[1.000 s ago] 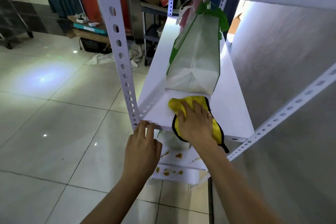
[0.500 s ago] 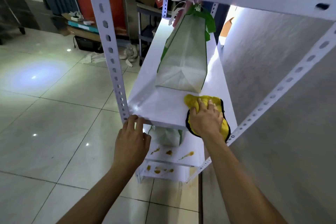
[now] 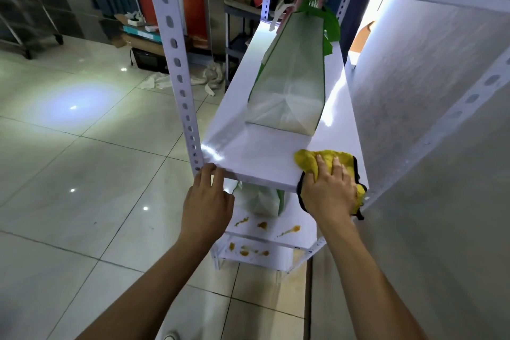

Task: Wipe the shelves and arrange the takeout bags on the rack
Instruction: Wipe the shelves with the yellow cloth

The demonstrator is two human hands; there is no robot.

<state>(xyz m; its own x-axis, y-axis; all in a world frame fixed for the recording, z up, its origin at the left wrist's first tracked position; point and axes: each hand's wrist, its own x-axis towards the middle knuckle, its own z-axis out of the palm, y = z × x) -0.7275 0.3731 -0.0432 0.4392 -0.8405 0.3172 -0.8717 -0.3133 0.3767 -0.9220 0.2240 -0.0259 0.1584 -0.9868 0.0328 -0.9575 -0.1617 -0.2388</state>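
Pressing the yellow black-edged cloth (image 3: pixel 335 164) flat under my right hand (image 3: pixel 327 192) to scrub the white shelf board (image 3: pixel 265 157), I curl my left hand (image 3: pixel 207 201) over its edge, steadying the rack.

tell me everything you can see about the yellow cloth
The yellow cloth looks like soft microfibre, bright yellow with a black stitched edge. It lies crumpled at the near right corner of the white middle shelf, partly hanging over the front edge. The right hand presses flat on top of it, fingers spread, covering its middle. It is apart from the green-trimmed takeout bag behind it.
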